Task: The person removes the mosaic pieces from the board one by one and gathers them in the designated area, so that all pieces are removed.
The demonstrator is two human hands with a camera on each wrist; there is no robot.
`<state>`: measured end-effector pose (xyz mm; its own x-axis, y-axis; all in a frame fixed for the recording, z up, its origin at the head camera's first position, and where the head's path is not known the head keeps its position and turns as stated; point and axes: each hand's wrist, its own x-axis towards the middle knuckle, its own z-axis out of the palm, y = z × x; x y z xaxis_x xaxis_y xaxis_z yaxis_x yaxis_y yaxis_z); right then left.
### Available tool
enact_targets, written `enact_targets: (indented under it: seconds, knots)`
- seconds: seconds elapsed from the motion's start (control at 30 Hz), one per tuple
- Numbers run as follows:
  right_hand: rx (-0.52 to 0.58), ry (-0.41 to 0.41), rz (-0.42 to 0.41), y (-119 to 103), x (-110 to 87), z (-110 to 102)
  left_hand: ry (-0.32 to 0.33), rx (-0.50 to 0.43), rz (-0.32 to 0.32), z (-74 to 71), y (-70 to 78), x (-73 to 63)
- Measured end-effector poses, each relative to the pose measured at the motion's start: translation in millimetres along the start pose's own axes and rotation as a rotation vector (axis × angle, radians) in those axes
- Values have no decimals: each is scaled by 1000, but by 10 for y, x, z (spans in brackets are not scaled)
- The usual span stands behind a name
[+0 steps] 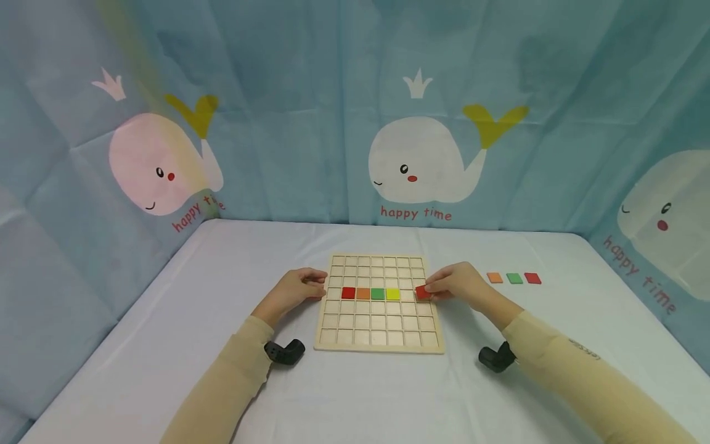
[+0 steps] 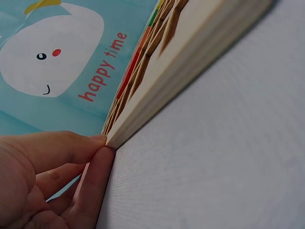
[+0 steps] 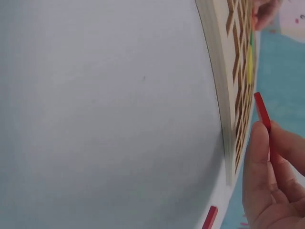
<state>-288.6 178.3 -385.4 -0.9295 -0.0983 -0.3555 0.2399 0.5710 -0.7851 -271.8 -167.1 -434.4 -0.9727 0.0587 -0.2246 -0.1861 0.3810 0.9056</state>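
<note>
A square wooden grid board (image 1: 378,338) lies on the white cloth. Across its middle row sit a red tile (image 1: 348,293), an orange tile (image 1: 363,293), a green tile (image 1: 378,293) and a yellow tile (image 1: 392,293), side by side. At the board's left edge, my left hand (image 1: 292,291) pinches the rim between thumb and finger, seen close up in the left wrist view. My right hand (image 1: 457,285) holds another red tile (image 3: 262,110) by thumb and fingertips, over the right side of that row. A gap separates this tile from the yellow one.
Right of the board, an orange tile (image 1: 495,278), a green tile (image 1: 514,279) and a red tile (image 1: 533,279) lie in a line on the table (image 1: 377,407). A blue curtain (image 1: 288,154) with whale prints hangs behind and at both sides. Each wrist wears a black device.
</note>
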Motion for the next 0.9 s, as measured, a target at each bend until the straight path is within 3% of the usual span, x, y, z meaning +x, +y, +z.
enact_targets:
  seconds: [0.43,0.6,0.9]
  knots:
    - [-127,74,42,242,-75,-309,-7,11,8,-15,-22,-25]
    - [-73,93,102,332,-50,-355,-7,9,10,-13,-8,-24]
    - [-74,55,84,398,-66,-439,-4,10,22,-13,10,-24]
